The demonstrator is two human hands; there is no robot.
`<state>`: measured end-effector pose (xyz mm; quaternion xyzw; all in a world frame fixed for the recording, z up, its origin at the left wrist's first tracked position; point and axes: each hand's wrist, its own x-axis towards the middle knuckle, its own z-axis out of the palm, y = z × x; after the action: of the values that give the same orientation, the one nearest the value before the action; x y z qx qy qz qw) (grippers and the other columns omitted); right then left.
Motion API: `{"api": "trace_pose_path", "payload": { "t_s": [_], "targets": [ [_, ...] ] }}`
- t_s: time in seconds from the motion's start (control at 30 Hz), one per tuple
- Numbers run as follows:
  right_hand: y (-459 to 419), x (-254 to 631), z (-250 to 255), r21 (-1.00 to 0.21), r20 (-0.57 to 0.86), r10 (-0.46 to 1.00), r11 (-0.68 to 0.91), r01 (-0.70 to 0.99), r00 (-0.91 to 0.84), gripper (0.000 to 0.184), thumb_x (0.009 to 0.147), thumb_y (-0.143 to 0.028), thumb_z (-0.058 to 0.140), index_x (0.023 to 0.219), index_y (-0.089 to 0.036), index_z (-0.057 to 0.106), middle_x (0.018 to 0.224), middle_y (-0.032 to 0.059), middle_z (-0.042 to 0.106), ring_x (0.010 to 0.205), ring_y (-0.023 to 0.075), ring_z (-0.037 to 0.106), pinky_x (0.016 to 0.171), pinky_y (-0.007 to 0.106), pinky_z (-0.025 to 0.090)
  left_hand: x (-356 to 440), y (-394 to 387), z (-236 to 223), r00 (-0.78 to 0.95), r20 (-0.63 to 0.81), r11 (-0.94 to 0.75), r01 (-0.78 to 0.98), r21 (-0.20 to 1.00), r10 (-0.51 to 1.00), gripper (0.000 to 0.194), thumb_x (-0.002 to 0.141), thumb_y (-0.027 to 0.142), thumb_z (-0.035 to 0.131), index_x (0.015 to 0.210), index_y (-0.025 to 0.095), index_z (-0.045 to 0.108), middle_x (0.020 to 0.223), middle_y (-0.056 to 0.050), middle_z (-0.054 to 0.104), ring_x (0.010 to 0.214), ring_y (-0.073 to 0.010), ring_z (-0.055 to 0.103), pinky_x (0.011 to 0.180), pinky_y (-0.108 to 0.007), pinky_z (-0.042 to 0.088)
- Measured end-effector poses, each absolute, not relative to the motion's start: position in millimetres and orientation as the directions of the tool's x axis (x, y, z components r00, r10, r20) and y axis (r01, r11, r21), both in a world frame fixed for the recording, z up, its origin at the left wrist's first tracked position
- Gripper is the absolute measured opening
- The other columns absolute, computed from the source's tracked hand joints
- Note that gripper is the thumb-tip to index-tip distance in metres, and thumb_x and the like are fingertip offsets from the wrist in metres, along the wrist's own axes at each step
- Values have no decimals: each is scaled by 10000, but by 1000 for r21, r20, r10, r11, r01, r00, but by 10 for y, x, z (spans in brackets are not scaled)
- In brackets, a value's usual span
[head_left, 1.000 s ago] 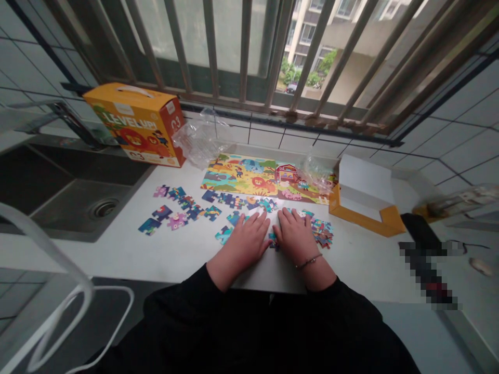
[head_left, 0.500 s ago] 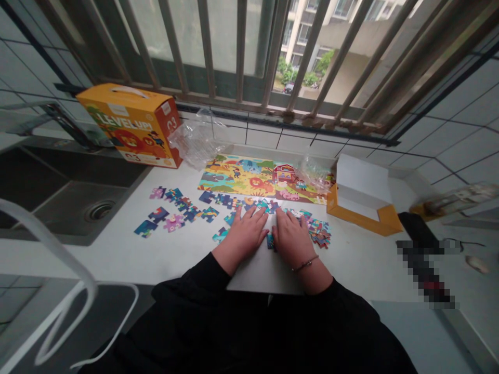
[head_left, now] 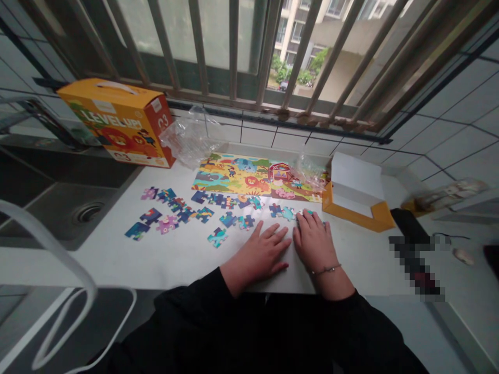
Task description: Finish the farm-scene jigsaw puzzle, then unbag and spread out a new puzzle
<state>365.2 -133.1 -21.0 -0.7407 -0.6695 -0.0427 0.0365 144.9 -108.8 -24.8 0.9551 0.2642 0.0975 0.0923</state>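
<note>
A bright jigsaw puzzle [head_left: 231, 175] showing animals lies flat and joined at the far side. Loose blue, pink and teal pieces [head_left: 167, 224] lie scattered nearer, mostly left.

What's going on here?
A person sits at a white counter with both bare hands among scattered jigsaw pieces. The left hand lies flat on the counter, while the right hand has its fingertips on a teal puzzle piece. Beyond the pieces lies a colourful animal picture, with an orange Level Up! box to its left.
</note>
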Motion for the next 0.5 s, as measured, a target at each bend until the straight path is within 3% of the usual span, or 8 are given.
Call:
{"api": "trace_pose_path", "payload": {
  "t_s": [0.23,0.4,0.5],
  "targets": [
    [-1260,3942,-234,-47,111,981,-156,987,160,560,1147,-366,403,1632,-127,549,1713,202,533,1597,387,457,1285,682,370,1780,-888,-350,760,78,-751,613,247,646,647,1139,569,484,1694,236,497,1826,-151,373,1695,-400,323,1353,-764,210],
    [-1132,4143,-252,-74,202,976,-61,995,75,524,1104,-370,497,1500,-79,680,1643,271,562,1490,383,558,1234,549,457,1847,-680,-354,733,107,-731,634,251,672,593,1138,532,492,1669,271,537,1815,-117,406,1680,-411,349,1349,-778,214],
    [-1131,4180,-270,-74,225,973,-45,996,61,531,1090,-370,532,1507,-74,675,1557,268,628,1416,363,609,1212,509,476,1819,-658,-364,723,122,-727,641,248,680,590,1130,539,506,1664,291,550,1810,-104,418,1677,-439,344,1337,-777,246]
  ]
}}
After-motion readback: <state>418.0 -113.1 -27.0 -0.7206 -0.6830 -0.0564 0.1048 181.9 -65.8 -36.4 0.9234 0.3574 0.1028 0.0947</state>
